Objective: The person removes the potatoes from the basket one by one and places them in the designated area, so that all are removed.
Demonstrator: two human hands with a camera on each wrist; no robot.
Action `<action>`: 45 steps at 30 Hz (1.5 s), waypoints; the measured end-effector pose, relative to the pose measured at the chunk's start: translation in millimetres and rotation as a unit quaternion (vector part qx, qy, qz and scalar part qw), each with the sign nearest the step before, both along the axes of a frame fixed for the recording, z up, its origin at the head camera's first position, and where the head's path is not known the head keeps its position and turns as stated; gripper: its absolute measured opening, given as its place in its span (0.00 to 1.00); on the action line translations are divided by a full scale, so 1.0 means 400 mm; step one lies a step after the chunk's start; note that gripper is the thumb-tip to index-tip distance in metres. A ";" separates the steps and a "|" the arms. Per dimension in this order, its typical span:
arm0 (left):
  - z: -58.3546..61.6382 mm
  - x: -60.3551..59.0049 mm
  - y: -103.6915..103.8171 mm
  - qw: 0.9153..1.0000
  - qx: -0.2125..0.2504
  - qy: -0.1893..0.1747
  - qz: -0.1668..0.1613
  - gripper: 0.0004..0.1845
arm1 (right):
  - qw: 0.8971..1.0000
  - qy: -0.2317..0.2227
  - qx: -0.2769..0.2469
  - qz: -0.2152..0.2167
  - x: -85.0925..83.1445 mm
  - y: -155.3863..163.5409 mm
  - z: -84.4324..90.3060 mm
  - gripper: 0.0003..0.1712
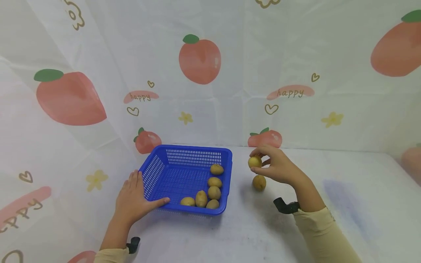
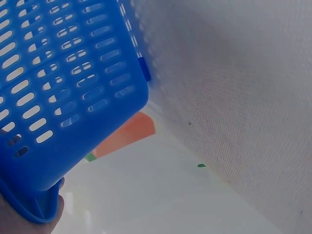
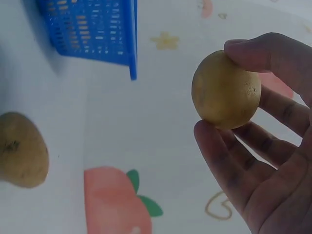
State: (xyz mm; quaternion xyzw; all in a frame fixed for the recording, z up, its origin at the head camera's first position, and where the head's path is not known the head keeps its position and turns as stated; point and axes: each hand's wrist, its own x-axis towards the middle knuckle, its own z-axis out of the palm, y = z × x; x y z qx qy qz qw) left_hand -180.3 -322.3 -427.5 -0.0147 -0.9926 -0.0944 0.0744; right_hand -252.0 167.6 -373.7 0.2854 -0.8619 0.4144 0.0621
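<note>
A blue plastic basket (image 1: 164, 162) stands on the white table and holds several small yellow potatoes (image 1: 214, 181) along its right and near sides. My left hand (image 1: 133, 199) rests on the basket's near-left corner, thumb laid along the rim; the left wrist view shows the basket's slotted wall (image 2: 58, 78) close up. To the right of the basket my right hand (image 1: 274, 164) pinches one potato (image 1: 254, 162) between thumb and fingers, lifted above the table; it fills the right wrist view (image 3: 225, 90). Another potato (image 1: 259, 182) lies on the table just beneath it, also seen from the right wrist (image 3: 20, 148).
A white cloth printed with peaches (image 1: 199, 60) and "happy" lettering hangs behind and to the left, and meets the table at its back edge. White tabletop (image 1: 345, 204) stretches to the right of the hand.
</note>
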 end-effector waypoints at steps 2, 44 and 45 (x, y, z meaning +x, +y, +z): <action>-0.001 -0.001 0.000 1.000 0.000 -0.002 -0.001 0.81 | 1.000 0.000 -0.004 -0.010 0.005 0.020 -0.014 0.17; -0.001 0.000 -0.001 1.000 -0.011 0.010 -0.002 0.81 | 0.984 -0.152 0.076 -0.059 -0.029 0.154 -0.141 0.16; 0.001 0.002 0.000 1.000 -0.011 0.009 -0.001 0.81 | 0.983 -0.155 0.076 -0.059 -0.030 0.155 -0.144 0.16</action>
